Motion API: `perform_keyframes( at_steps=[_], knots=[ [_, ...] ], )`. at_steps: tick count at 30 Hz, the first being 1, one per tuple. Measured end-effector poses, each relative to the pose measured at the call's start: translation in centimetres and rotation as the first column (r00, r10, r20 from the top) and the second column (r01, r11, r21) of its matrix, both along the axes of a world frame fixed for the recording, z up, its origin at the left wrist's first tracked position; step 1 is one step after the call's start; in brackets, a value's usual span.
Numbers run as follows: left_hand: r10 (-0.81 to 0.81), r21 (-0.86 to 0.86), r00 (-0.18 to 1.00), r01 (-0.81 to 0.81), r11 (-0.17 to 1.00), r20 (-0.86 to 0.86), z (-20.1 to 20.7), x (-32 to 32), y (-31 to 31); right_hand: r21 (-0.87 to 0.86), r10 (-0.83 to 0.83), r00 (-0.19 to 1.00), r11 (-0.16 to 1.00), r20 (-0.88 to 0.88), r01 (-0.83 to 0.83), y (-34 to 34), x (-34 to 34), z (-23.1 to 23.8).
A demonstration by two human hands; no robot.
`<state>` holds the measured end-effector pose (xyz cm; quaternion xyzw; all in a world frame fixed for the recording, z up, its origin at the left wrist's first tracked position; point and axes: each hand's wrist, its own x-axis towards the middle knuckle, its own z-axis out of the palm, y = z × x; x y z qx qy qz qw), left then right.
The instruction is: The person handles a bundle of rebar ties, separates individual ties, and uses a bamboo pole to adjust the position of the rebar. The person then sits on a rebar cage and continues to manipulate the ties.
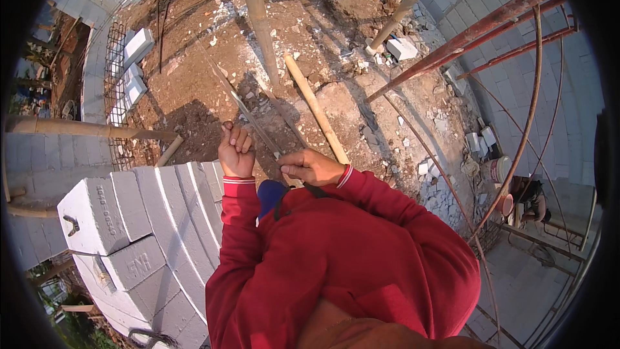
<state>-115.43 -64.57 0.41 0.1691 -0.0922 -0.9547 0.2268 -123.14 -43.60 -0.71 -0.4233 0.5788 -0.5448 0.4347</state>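
Left hand (237,148) curled, right hand (313,167) half-closed; cannot tell whether either grips anything. Thin pale strip (248,114) above hands, left of frame centre, slanting from upper left toward nearer right hand.

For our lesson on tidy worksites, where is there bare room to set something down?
Mostly open dirt lies between the far-left white blocks and the strip, though chips dot it. A narrower patch lies between the lying pole and the foot of the red post. It is crowded beside the left hand, by stacked blocks, and at right, by rubble.
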Motion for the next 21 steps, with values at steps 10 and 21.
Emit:
perform_keyframes(
  at_steps=[10,21],
  knots=[
    [-0.442,-0.318,0.897,0.413,0.854,-0.023,1.8,-6.9,0.4,0.226,-0.169,0.946,0.945,-0.276,0.235,-1.3,3.6,0.0],
    [-0.827,-0.281,0.542,0.778,0.561,-0.151,1.3,-8.4,5.2,0.325,-0.529,0.574,0.492,-0.625,0.807,2.3,6.7,2.5]
  ],
)
